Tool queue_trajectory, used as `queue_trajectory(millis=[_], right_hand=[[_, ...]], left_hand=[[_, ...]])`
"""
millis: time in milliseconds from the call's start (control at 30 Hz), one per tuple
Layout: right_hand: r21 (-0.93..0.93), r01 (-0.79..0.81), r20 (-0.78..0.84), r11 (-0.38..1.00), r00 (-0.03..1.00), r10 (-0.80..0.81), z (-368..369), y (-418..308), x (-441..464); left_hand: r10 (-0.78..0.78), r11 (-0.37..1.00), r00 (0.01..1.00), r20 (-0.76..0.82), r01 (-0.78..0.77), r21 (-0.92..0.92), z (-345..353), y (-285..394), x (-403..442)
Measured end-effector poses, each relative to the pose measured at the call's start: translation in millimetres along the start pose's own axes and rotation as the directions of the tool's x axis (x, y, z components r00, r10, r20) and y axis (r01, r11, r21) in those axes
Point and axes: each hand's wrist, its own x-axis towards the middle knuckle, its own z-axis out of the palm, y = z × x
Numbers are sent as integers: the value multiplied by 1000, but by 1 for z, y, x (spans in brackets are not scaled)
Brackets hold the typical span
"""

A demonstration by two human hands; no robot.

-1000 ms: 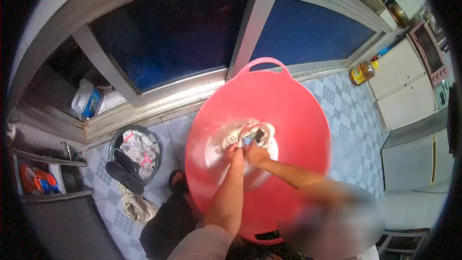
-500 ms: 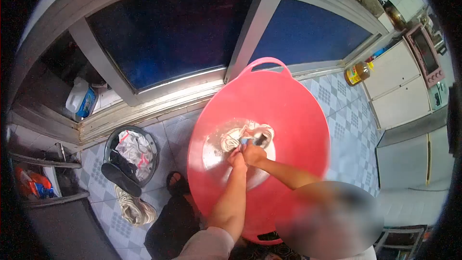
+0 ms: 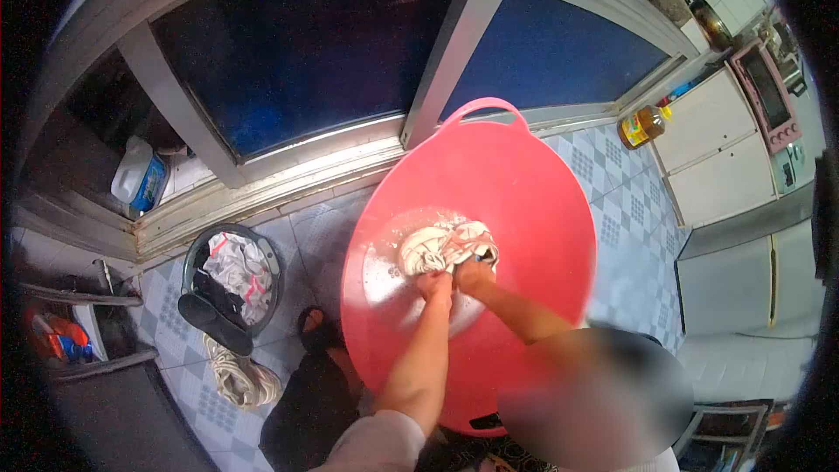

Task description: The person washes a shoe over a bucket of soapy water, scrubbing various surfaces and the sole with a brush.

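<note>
Step in hand, as far as I can judge: you're hand-working the cream shoe (image 3: pixel 426 242) in the red tub (image 3: pixel 546 188). It sits on the wet, foamy-looking bottom, around the middle of the tub, laces up top, opening on your right. Can't tell if it's one shoe or two pressed together.

Your left hand (image 3: pixel 434 283) is at its near edge, fingers curled in and looking clamped on the material. Your right hand (image 3: pixel 474 278) is just beside, reaching in at the dark opening; its fingers are hidden, so I can't tell whether they're spread, together or pinching. A small blue bit (image 3: pixel 481 258) shows near that opening, too small to identify.

My read on the next move: it calls for a firm left anchor while the right works at the opening, because wet material on a slick base could slide or roll. Turning the opening toward you would give the right hand better access.

Off to your left, outside the tub: light shoes (image 3: pixel 247 382) on the floor, near the grey basin (image 3: pixel 277 284) with clothes (image 3: pixel 238 271) in it. Neither hand is on those.
</note>
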Motion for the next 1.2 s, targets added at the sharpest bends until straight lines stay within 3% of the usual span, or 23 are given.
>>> queue_trajectory(millis=[67,133,167,200,300,333,367,433,467,500,567,633,700,767,833,900,967,1000,1033,1100,1133,1167,1200], right_hand=[[143,-65,-81,988,994,77,44,13,10],[185,-39,-57,982,997,50,59,18,11],[324,-110,-82,940,986,144,49,8,-14],[459,-181,-89,870,965,248,47,1,-33],[427,-276,-73,861,939,337,62,3,-20],[480,-292,24,827,947,321,58,13,-2],[481,-294,26,826,947,321,58,16,1],[49,33,21,998,999,-34,52,23,13],[420,-372,51,828,920,388,39,4,-5],[419,-379,64,825,919,390,38,-1,-19],[541,-290,-19,790,934,356,46,-2,-40],[566,-271,-69,778,926,372,68,14,-23],[561,-234,-90,795,937,339,59,23,-1],[613,-257,-129,747,901,415,64,27,34],[653,-451,224,608,882,414,38,20,25],[702,-449,242,552,880,408,33,19,4],[522,-239,-76,819,943,324,44,17,-20],[425,-102,-279,899,930,238,54,15,-31],[427,-106,-280,898,929,243,54,16,-27],[461,-125,98,879,991,89,34,13,-17],[-2,267,-45,964,963,-267,48,29,6],[-1,276,-49,961,960,-276,57,40,19],[243,175,9,954,983,-182,65,44,24]], left_hand=[[-160,953,987,22,160,-256,-2,-2,-13],[-189,938,982,28,189,-290,-2,-37,19],[-218,921,975,43,220,-323,-2,-54,28],[-256,954,966,38,259,-151,-9,-31,3],[-322,936,947,13,320,-150,-11,7,-37],[-325,932,943,69,331,-146,-11,-3,-27],[-326,932,943,68,332,-145,-9,-9,-27],[-355,878,931,-86,300,-373,5,-14,-26],[-366,849,929,-50,312,-427,4,-26,-15],[-375,849,925,-57,318,-422,-1,-34,-10],[-407,812,905,120,419,-406,-9,-41,-4],[-406,818,902,146,430,-382,-7,-26,-15],[-382,666,858,344,514,-540,3,-46,17],[-336,656,849,408,522,-545,3,-50,27],[-245,746,891,382,425,-512,6,-76,51],[-271,709,877,398,461,-533,6,-55,34],[-283,661,867,411,487,-571,8,-27,24],[-275,733,888,369,442,-517,3,-21,22],[-254,799,908,334,392,-457,0,-14,21],[-204,797,907,368,372,-475,2,-9,20],[-168,790,928,334,329,-517,2,-1,16],[-140,781,946,291,286,-555,-1,5,12],[-179,799,919,351,344,-493,-6,8,14]])
